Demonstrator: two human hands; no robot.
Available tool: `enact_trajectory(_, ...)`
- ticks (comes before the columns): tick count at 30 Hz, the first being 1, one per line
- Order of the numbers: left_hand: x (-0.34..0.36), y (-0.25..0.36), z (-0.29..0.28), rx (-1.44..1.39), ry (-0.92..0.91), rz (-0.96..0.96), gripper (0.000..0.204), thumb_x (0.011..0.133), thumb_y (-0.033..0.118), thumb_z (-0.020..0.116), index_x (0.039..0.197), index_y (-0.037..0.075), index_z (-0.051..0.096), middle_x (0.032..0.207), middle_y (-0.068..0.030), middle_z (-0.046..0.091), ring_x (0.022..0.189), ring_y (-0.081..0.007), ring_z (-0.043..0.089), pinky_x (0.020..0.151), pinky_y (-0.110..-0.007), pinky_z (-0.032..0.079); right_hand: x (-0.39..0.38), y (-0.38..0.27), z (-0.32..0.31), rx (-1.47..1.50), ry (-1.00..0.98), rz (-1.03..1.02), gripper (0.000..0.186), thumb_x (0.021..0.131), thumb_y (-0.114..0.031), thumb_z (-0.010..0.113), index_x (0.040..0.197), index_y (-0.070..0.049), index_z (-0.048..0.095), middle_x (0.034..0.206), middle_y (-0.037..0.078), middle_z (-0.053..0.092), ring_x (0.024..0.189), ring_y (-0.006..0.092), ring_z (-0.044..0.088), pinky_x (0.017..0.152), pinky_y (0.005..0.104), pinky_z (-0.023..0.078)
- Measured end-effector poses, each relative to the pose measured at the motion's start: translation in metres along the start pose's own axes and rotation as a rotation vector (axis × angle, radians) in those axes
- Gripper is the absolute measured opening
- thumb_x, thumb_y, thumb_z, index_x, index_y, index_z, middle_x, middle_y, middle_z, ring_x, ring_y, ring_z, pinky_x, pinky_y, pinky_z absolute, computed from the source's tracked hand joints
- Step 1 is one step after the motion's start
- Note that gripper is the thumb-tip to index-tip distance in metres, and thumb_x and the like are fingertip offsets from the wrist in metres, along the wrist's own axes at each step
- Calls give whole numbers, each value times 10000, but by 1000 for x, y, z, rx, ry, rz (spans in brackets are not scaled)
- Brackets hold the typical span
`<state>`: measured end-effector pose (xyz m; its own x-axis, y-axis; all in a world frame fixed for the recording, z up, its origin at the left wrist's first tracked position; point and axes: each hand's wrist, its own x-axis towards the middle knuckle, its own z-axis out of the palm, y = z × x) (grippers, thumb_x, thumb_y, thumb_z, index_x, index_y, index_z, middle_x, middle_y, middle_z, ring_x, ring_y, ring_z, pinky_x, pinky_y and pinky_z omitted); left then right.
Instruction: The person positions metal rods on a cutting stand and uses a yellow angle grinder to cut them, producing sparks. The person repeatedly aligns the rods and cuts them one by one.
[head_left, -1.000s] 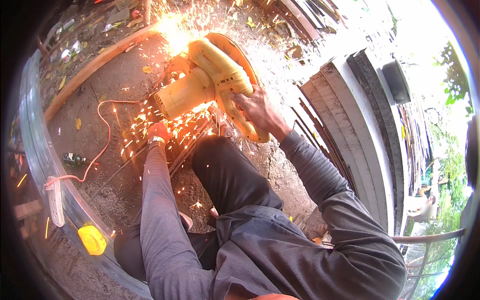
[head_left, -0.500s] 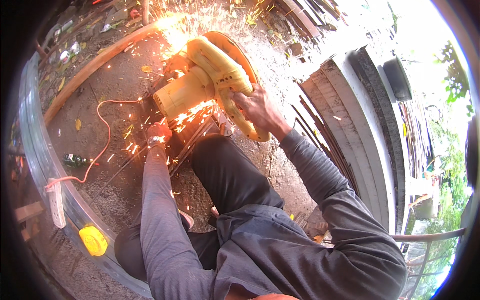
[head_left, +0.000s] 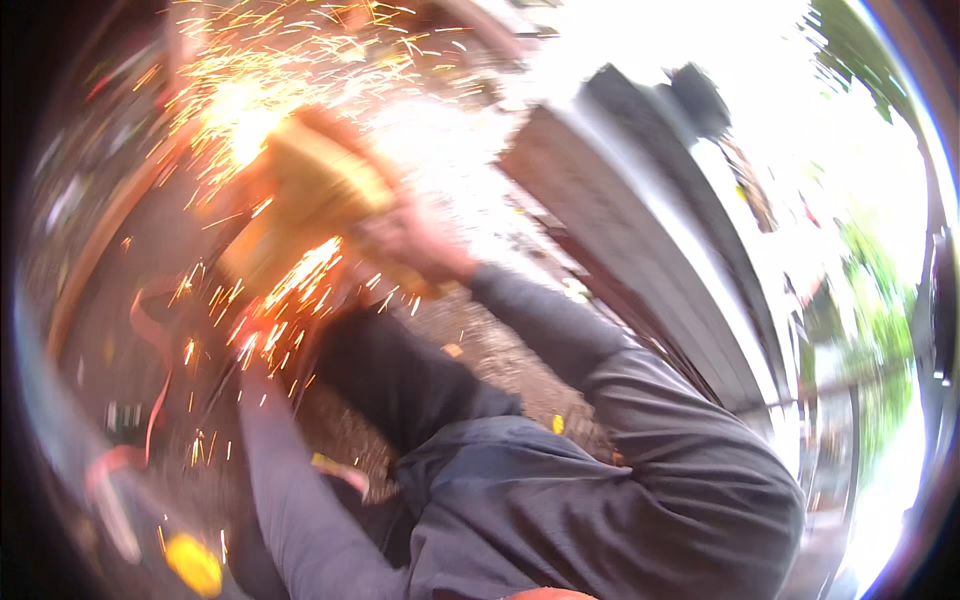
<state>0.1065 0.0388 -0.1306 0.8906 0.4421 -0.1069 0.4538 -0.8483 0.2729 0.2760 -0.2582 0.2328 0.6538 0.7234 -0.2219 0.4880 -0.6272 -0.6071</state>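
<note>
Grey cloth fills the space right below me, my long-sleeved shirt (head_left: 540, 505) bunching at the waist, and just past it comes my bent leg in black trousers (head_left: 400, 375). Down to my left sits a small rounded yellow case (head_left: 193, 566), badly smeared by blur, and near it lies a narrow whitish strip (head_left: 115, 515), with a thin orange-red cord (head_left: 165, 375) curving away from its upper end.

Now the hands! My left hand (head_left: 258, 335) is low, just beyond the knee and to its left, so washed in orange light and sparks that I cannot tell whether its fingers are spread or pinching anything. My right hand (head_left: 420, 238) is wrapped around the handle of the bulky yellow power tool (head_left: 320, 180), which is out ahead of my knee, its body blurred and tilted.

And what a blaze: one spray of sparks (head_left: 305, 275) streaks down toward my left hand, while a white-hot burst (head_left: 235, 125) flares at the tool's far side!

Off to the right, long grey slabs (head_left: 640, 240) stand stacked side by side, a dark container (head_left: 698, 100) by their far end. Farthest out, blurred green foliage (head_left: 880, 300) glows in glaring daylight.
</note>
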Motion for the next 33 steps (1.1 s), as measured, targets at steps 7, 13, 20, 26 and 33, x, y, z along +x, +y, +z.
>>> enact_trajectory(7,22,1,9,71,101,52,264,833,271,705,1040,108,717,956,-165,756,858,-382,731,777,-488,600,-7,-22,-8,139,307,39,431,856,-390,678,914,37,684,782,237,697,738,375,699,714,477,554)
enact_trajectory(13,22,9,-11,48,-86,-81,277,854,242,698,1081,86,663,933,-179,750,883,-405,739,747,-516,603,-6,-21,-7,117,314,-52,480,868,-404,666,934,72,661,764,243,681,709,389,687,699,496,538)
enact_trajectory(20,14,35,-43,40,-120,-104,302,883,162,600,1169,104,678,1041,-182,758,952,-395,749,821,-517,613,-5,-20,-7,145,283,6,449,877,-370,674,955,72,655,785,240,687,722,373,695,699,481,542)
enact_trajectory(26,13,29,-38,47,-91,-116,316,892,227,631,1189,141,695,1045,-167,757,976,-398,740,825,-515,604,-9,-27,-10,171,278,19,437,877,-359,683,980,65,667,811,239,693,753,352,701,725,460,549)
enact_trajectory(33,13,35,-44,76,-132,-124,204,922,224,618,1072,98,671,980,-193,749,937,-420,738,783,-528,603,-13,-34,-15,176,270,27,450,877,-381,667,993,54,678,834,234,703,777,349,704,750,457,552)
